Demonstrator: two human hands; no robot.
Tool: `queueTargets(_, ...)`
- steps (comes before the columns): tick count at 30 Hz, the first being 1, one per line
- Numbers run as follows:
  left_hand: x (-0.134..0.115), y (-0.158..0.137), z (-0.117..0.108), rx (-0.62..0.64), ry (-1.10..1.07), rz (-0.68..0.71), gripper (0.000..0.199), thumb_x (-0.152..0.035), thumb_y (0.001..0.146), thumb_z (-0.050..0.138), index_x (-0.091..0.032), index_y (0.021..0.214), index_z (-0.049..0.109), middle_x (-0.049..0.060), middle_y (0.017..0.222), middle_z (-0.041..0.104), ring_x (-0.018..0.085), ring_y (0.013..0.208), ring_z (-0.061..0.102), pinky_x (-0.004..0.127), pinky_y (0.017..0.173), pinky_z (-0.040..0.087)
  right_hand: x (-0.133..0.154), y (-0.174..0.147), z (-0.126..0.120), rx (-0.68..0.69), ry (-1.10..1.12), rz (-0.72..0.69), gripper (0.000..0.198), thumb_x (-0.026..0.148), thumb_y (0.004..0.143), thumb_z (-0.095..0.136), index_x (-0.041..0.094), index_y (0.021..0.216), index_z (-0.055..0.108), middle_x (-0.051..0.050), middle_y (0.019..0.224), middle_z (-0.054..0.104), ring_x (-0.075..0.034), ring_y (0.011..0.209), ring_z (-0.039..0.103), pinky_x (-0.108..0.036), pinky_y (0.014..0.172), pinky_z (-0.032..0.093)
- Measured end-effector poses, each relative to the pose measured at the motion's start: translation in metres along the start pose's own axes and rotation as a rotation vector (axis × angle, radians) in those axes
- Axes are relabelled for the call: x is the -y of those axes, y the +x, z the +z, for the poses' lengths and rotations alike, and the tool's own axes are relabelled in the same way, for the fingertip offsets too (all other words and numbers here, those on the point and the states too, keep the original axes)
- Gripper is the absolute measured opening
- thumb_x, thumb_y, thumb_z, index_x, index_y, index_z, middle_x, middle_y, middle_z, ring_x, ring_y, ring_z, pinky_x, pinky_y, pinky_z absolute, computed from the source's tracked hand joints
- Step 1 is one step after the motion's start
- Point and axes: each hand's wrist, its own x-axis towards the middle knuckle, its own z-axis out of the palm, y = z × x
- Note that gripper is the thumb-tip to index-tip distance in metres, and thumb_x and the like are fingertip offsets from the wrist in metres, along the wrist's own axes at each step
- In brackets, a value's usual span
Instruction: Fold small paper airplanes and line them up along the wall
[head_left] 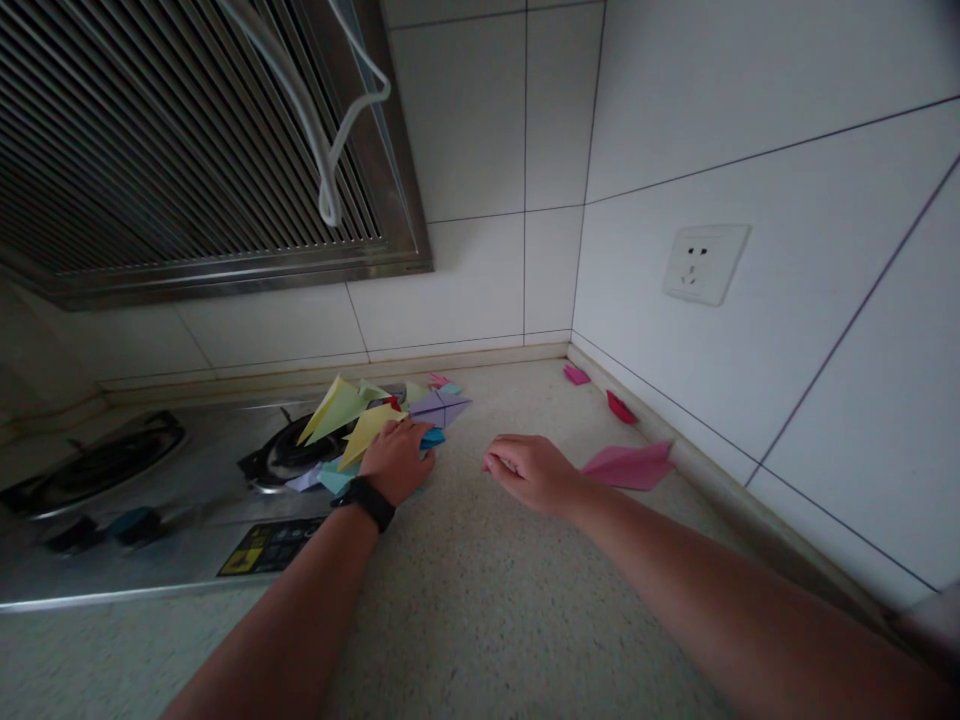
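My left hand, with a black watch on its wrist, lies over a pile of folded paper pieces on the right side of the stove. Its thumb is apart from the fingers, and the fingertips are partly hidden. Around it are a yellow folded paper, a pale yellow-green one, a purple paper plane and a blue folded paper. My right hand hovers or rests above the countertop, its fingers curled closed; nothing shows in them. Just behind its wrist is a pink paper plane.
Along the right wall lie a red folded paper and a small pink one. The gas stove with burners and knobs fills the left. A range hood with a hanging white cable is overhead. A socket sits on the right wall.
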Motion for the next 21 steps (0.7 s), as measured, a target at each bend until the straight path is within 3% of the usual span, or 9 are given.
queueTargets(7,0.009,0.002,0.004,0.015,0.106,-0.091,0.040,-0.021,0.080,0.053,-0.024,0.120,0.061,0.008,0.119,0.062,0.026,0.112,0.053,0.039,0.099,0.038,0.000,-0.001,0.000,0.012,-0.012,-0.019,0.022,0.021,0.091,0.045,0.018,0.080,0.064,-0.001,0.076,0.065,-0.010,0.067,0.056,-0.022,0.064,0.034)
queueTargets(15,0.012,0.004,0.002,0.038,0.019,-0.125,0.028,-0.025,0.082,0.052,-0.025,0.104,0.070,0.008,0.104,0.070,0.026,0.097,0.062,0.037,0.084,0.045,-0.001,-0.002,-0.001,0.003,-0.030,-0.016,0.020,0.021,0.089,0.047,0.019,0.078,0.064,0.000,0.072,0.063,-0.010,0.063,0.053,-0.023,0.062,0.033)
queueTargets(18,0.007,0.004,0.003,-0.010,-0.096,-0.064,0.026,-0.029,0.084,0.053,-0.025,0.102,0.070,0.007,0.102,0.071,0.024,0.094,0.064,0.034,0.081,0.046,0.000,-0.001,-0.003,-0.026,-0.033,-0.003,0.017,0.020,0.088,0.049,0.019,0.079,0.063,-0.001,0.073,0.063,-0.011,0.067,0.054,-0.024,0.065,0.036)
queueTargets(21,-0.001,0.003,0.004,-0.057,-0.322,-0.041,0.024,-0.028,0.083,0.055,-0.022,0.099,0.071,0.006,0.095,0.072,0.021,0.084,0.065,0.032,0.076,0.048,0.001,0.000,-0.003,-0.115,-0.015,0.041,0.012,0.017,0.084,0.053,0.020,0.092,0.062,-0.003,0.086,0.065,-0.013,0.078,0.056,-0.025,0.071,0.039)
